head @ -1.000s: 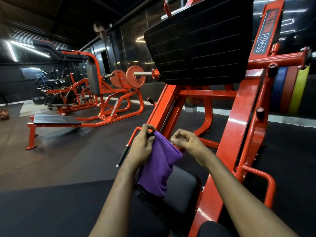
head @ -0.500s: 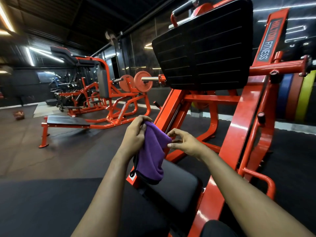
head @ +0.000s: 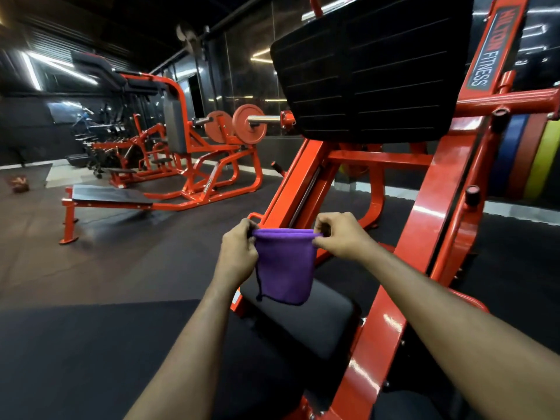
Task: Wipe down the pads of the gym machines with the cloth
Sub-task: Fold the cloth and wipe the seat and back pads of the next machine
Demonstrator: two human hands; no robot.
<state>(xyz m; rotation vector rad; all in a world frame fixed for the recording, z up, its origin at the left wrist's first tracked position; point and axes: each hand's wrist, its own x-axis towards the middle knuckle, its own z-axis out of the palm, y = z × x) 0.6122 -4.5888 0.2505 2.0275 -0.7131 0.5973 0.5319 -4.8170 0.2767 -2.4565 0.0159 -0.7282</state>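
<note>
A purple cloth point(head: 286, 265) hangs folded in the air between my hands. My left hand point(head: 238, 256) pinches its top left corner and my right hand point(head: 341, 236) pinches its top right corner, pulling the top edge taut. Right below the cloth lies the black seat pad point(head: 315, 316) of an orange leg press machine point(head: 436, 213). A larger black pad point(head: 91, 353) of the same machine fills the lower left. The black ribbed footplate point(head: 366, 68) stands above and beyond my hands.
An orange machine point(head: 194, 165) with red weight plates and a low black platform point(head: 112, 194) stands at the left. Coloured weight plates point(head: 524, 159) hang on the leg press at the right. Dark rubber floor point(head: 121, 256) lies between the machines.
My right hand has taken hold of the cloth's other corner, and both hands have spread the cloth out flat between them. The camera has swung slightly left.
</note>
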